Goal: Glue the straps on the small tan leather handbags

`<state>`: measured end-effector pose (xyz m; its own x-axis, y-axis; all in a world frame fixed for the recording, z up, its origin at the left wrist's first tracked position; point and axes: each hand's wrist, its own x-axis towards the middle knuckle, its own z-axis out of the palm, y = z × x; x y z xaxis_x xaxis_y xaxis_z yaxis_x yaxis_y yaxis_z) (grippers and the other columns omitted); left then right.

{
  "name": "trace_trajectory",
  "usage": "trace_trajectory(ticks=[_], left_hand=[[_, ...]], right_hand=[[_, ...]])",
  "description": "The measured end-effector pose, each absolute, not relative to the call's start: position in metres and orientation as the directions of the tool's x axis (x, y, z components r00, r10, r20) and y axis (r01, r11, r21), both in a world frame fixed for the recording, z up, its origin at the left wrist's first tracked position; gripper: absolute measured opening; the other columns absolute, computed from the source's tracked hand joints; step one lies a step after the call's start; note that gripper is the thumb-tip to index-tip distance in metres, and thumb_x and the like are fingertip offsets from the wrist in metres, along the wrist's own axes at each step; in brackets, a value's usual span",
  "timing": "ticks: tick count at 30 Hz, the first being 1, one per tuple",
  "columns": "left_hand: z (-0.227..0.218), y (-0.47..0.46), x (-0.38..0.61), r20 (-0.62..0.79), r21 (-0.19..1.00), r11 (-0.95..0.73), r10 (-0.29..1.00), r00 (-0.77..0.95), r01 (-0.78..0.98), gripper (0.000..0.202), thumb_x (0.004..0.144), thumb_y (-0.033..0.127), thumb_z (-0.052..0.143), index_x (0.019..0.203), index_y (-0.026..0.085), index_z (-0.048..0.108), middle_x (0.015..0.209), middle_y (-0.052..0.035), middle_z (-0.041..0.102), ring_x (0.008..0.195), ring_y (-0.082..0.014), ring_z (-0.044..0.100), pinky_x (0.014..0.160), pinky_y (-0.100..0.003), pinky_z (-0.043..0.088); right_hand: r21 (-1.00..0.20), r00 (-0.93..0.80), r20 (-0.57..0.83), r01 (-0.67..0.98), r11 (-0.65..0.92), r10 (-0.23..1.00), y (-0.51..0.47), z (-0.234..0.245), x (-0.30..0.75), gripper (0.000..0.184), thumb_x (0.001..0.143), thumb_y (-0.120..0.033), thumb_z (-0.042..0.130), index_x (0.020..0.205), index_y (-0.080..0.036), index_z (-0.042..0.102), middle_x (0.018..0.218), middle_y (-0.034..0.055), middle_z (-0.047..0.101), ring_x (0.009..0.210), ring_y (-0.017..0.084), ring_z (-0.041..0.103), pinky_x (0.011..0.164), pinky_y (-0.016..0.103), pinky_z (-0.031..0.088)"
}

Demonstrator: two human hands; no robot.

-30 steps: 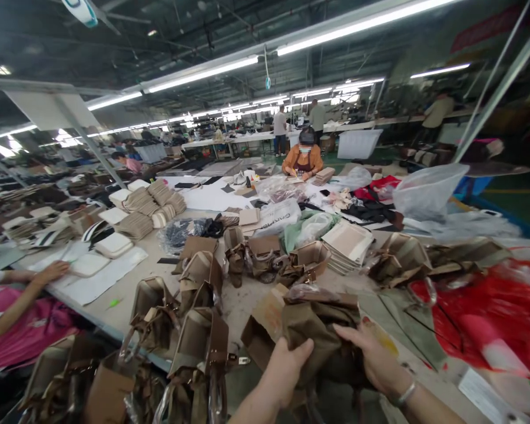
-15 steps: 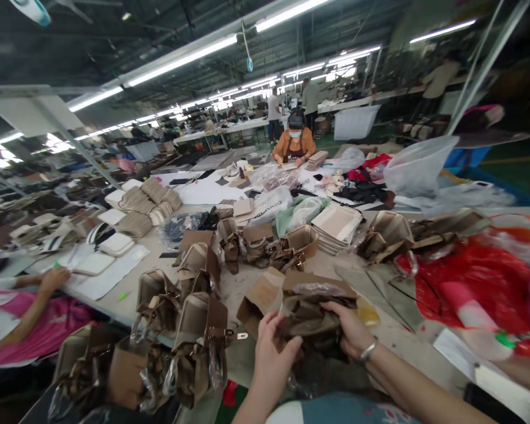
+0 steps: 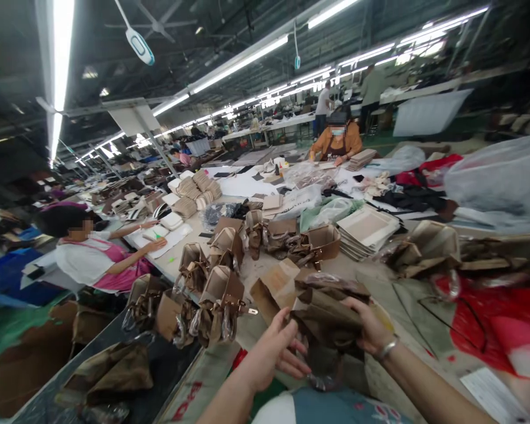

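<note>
Held brown bag, one, soft dark fabric, rumpled, clear plastic wrap about its top edge, above the near part of the desk; all places reckoned from it. Far left of the held bag: one blue bin. Next, well left: one co-worker, white top, pink apron, a hand at a white sheet bearing pale panels. Also well left, lower down: one brown bag, slumped on a dark surface. Left and beyond: stacks of beige pieces, several. Left, nearer: a cluster of brown bags, stiff-walled, mouths upward, metal fittings and plastic-wrapped parts showing. Just beside, lower left: left hand, one, fingers spread and loosely bent, thumb apart; whether it touches the held bag cannot be told. Adjoining, upper left: one tan flap, marked surface. Beyond, farther across: one co-worker, orange top, dark apron, seated. At its right side: right hand, one, fingers closed around the fabric, bracelet at the wrist. Beyond, to the right: one stack of cream panels. Right: one grey-green sheet, lying flat. Farther right and beyond: more brown bags. Far right: red plastic, crumpled; below that, one white paper.
</note>
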<state>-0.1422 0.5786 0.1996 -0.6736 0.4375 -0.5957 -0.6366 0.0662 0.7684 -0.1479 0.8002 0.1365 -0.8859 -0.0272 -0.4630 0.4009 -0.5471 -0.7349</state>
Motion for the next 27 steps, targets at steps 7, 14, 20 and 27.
trace_trajectory(ticks=[7,14,20,27], left_hand=[[0.162,0.585,-0.148,-0.579,0.455,-0.207,0.670,-0.464,-0.866,0.072,0.074,0.066,0.048,0.117,0.009,0.052,0.101,-0.0210,0.065,0.087,-0.0350,0.064,0.070,-0.051,0.050],[0.141,0.612,-0.161,-0.783,0.453,-0.222,0.365,-0.504,-0.863,0.015,0.074,0.016,0.063,0.087,0.009,0.062,0.069,-0.0108,0.070,0.072,-0.0263,0.068,0.074,-0.041,0.052],[0.123,0.624,-0.170,-0.784,0.482,-0.268,0.293,-0.547,-0.834,0.007,0.074,0.015,0.059,0.076,0.010,0.063,0.063,-0.0108,0.069,0.073,-0.0274,0.068,0.069,-0.037,0.054],[0.115,0.624,-0.180,-0.786,0.423,-0.328,0.332,-0.522,-0.845,0.006,0.071,0.013,0.061,0.073,0.014,0.066,0.075,-0.0108,0.071,0.085,-0.0296,0.067,0.076,-0.040,0.053]], right_hand=[[-0.655,-0.827,-0.356,0.553,-0.515,-0.436,0.766,0.144,-0.143,0.026,0.050,-0.024,0.055,0.069,-0.012,0.068,0.059,0.0051,0.067,0.058,0.019,0.062,0.058,0.030,0.049],[-0.761,-0.870,-0.314,0.470,-0.447,-0.381,0.762,0.124,-0.151,0.032,0.046,-0.018,0.059,0.076,-0.013,0.067,0.067,0.0011,0.067,0.066,0.019,0.060,0.069,0.033,0.048],[-0.918,-0.949,-0.315,0.307,-0.251,-0.009,0.766,0.119,-0.148,0.024,0.061,-0.026,0.062,0.083,-0.016,0.065,0.084,0.0032,0.065,0.085,0.022,0.055,0.083,0.036,0.042],[-0.804,-0.933,-0.006,0.218,0.554,0.359,0.756,0.121,-0.134,0.044,0.080,-0.034,0.051,0.117,-0.009,0.050,0.118,0.0160,0.052,0.113,0.027,0.044,0.098,0.039,0.033]])
